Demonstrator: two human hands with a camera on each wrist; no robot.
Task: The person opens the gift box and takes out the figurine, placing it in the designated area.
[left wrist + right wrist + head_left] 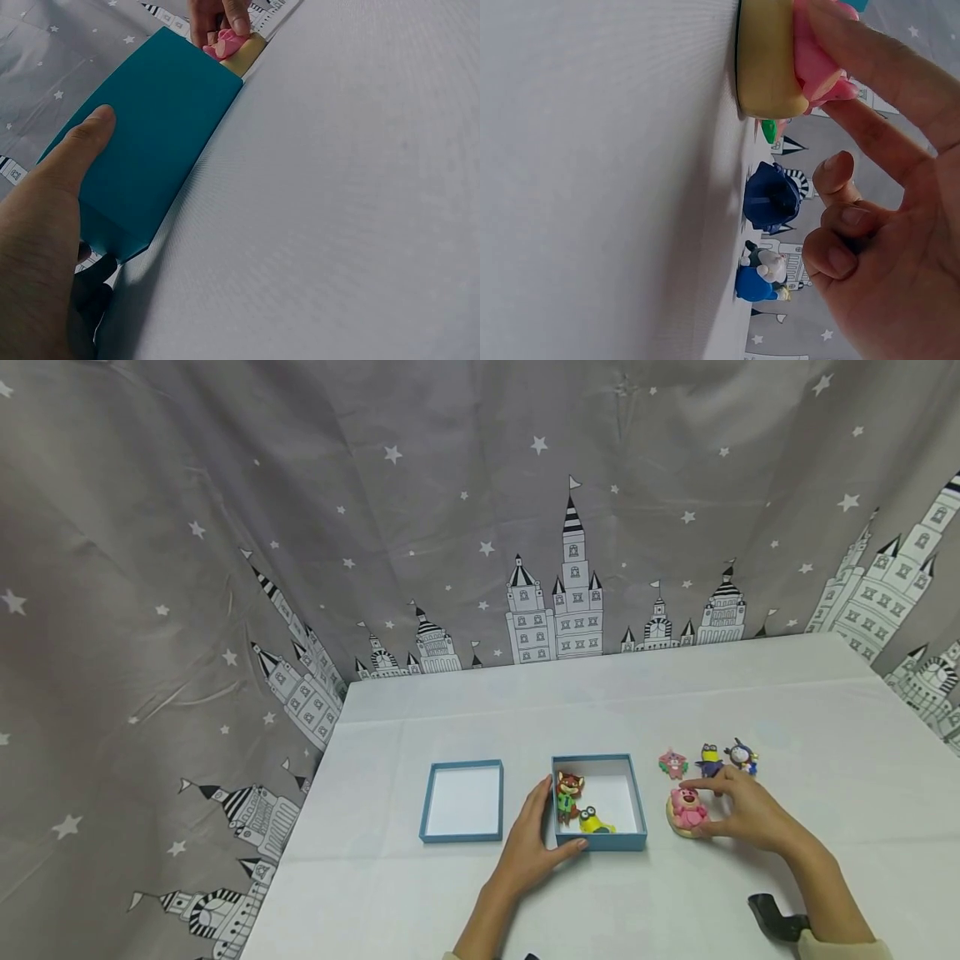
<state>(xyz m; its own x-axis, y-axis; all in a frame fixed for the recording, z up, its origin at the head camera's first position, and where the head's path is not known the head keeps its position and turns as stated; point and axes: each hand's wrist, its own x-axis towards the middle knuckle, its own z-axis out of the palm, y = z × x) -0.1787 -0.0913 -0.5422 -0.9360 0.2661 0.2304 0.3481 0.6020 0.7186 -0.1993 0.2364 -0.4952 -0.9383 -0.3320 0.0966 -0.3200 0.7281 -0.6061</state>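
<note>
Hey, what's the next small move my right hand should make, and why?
Probably lift the pink bear figure toward the blue box. Your right hand pinches it, your left hand holds the box, and inside, bare floor shows to the right of the fox figure, behind the yellow figure.

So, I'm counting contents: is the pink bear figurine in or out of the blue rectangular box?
Out: the bear is beside the box, between the right hand's fingers.
</note>
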